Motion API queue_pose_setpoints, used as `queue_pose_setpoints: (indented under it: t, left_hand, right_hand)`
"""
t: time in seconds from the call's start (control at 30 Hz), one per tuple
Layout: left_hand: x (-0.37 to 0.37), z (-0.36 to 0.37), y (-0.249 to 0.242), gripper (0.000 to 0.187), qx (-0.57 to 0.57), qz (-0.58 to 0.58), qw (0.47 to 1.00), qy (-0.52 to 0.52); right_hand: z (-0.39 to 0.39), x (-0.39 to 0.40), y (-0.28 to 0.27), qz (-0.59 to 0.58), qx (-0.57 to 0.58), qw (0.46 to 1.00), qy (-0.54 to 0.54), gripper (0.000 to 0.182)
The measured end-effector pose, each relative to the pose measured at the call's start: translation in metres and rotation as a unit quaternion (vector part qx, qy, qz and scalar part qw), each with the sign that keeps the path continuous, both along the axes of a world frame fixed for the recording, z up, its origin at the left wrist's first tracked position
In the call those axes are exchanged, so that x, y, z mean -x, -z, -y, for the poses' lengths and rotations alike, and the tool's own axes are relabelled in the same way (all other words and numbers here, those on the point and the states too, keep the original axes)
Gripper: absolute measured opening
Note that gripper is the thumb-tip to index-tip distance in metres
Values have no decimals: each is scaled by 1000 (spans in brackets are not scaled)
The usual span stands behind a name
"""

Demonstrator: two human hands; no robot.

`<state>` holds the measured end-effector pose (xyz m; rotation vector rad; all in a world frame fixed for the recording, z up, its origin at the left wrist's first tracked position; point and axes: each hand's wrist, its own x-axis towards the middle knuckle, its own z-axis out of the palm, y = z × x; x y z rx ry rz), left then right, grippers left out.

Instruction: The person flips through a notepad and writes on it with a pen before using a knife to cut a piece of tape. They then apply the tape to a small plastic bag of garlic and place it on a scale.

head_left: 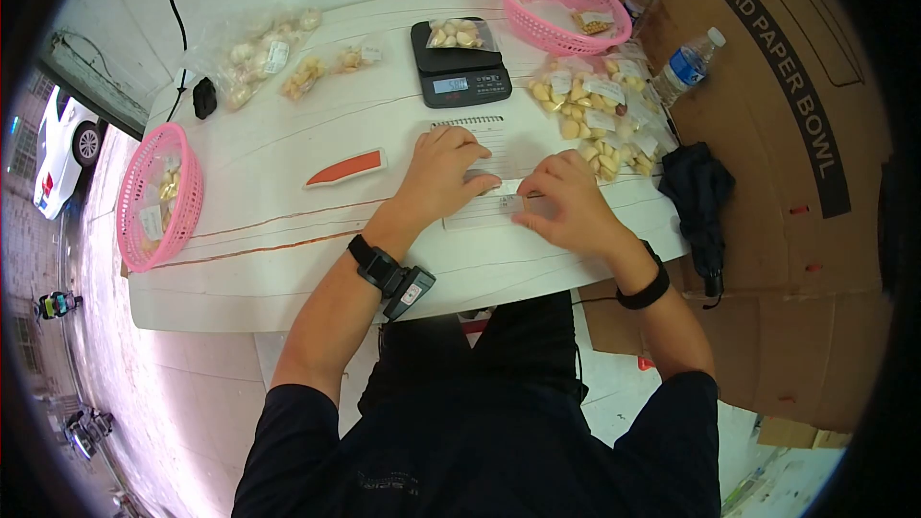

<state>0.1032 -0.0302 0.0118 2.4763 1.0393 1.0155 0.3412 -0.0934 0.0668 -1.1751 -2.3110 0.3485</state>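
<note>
A spiral notepad (484, 130) lies on the table under my hands. Between them is a small white paper label (509, 194) with faint print. My left hand (443, 175) is curled, its thumb and fingers closed at the label's left end. On the other side, my right hand (568, 203) has its thumb and fingers pinched at the label's right edge. Just beyond the notepad, a black digital scale (463, 86) carries a clear bag of peeled garlic cloves (455, 35); its display is lit, with digits too small to read surely.
Several labelled bags of garlic (590, 101) are heaped at right, near a black umbrella (696, 194), water bottles (687, 65) and a cardboard box (767, 144). Pink baskets (195, 194) stand left and back right. An orange-and-white pointed object (345, 169) and more garlic bags (303, 77) lie left.
</note>
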Motion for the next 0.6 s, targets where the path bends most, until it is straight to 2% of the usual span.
queue_pose_setpoints:
  t: [0.13, 0.6]
  left_hand:
    - [0, 0, 0, 36, 3, -4, 1000, -3]
    - [0, 1, 0, 37, 8, 2, 1000, -6]
  right_hand:
    - [3, 8, 6, 1, -6, 999, -40, 33]
    - [0, 8, 9, -5, 31, 999, -23, 28]
